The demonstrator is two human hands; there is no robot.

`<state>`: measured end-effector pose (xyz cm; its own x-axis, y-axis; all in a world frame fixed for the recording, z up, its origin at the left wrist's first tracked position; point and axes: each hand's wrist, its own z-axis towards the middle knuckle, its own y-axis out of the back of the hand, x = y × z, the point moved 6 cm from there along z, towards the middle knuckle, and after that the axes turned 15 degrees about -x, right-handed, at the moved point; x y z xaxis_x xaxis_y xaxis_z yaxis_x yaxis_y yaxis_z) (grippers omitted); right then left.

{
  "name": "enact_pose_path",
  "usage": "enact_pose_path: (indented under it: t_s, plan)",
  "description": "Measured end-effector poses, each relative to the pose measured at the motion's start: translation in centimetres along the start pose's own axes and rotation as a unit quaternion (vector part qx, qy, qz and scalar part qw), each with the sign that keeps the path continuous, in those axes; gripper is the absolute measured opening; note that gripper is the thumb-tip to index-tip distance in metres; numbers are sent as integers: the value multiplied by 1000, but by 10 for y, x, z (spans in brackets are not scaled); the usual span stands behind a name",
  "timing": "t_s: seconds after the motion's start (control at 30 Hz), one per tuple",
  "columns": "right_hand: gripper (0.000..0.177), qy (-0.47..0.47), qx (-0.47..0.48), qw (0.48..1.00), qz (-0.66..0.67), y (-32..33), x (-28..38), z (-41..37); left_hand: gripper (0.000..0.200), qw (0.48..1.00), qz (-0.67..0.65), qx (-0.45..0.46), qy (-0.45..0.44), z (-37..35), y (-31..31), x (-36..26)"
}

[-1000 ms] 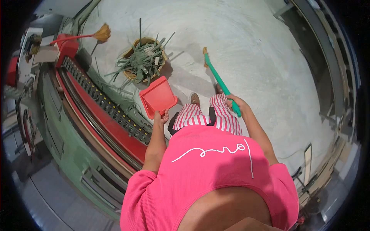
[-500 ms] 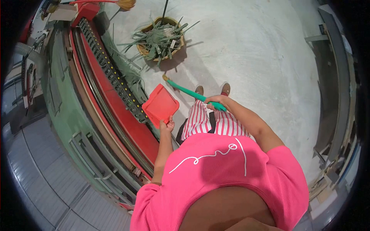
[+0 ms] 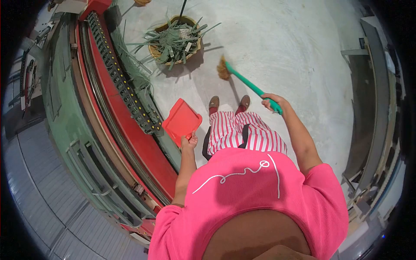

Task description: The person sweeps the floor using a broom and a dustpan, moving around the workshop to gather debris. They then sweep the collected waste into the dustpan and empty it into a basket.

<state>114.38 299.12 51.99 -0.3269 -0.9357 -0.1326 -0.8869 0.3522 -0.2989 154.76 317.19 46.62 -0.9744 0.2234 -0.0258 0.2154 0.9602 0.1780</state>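
My left hand (image 3: pixel 189 140) is closed round the handle of a red dustpan (image 3: pixel 182 121), which is held out in front of my left side beside the long machine. My right hand (image 3: pixel 276 103) grips the end of the green handle of a brush (image 3: pixel 248 83). Its brown bristles (image 3: pixel 223 68) point away from me, beyond my shoes. Beyond the dustpan, a yellowish basket (image 3: pixel 198 48) stands on the floor, heaped with green strips (image 3: pixel 173 42).
A long red and green machine (image 3: pixel 117 97) with a black cable chain (image 3: pixel 113 73) runs along my left. Green strips (image 3: pixel 139 89) lie beside it. Grey metal framework (image 3: pixel 376 95) stands at the right. Another straw brush head (image 3: pixel 141 2) shows at the top edge.
My right hand has moved right and slightly forward, and the brush has swung to the right, away from the dustpan. The dustpan has barely moved. Both hands keep their hold.
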Motion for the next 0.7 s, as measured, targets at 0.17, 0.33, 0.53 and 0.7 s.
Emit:
enact_pose_path:
  t_s: [0.17, 0.33, 0.53, 0.7]
  plan:
    - [17, 37, -41, 998, 23, 38, -1, -55, 33, 998, -12, 54, 8, -8, -35, 30]
    - [37, -3, -59, 998, -13, 34, -25, -97, 38, 992, 15, 127, 4, -19, -56, 40]
    - [38, -36, 9, 990, -136, -1, -46, -79, 39, 996, 4, 83, -10, -18, -49, 39]
    - [37, -36, -6, 969, -242, 19, -46, -53, 35, 999, 2, 41, -21, -14, -31, 34]
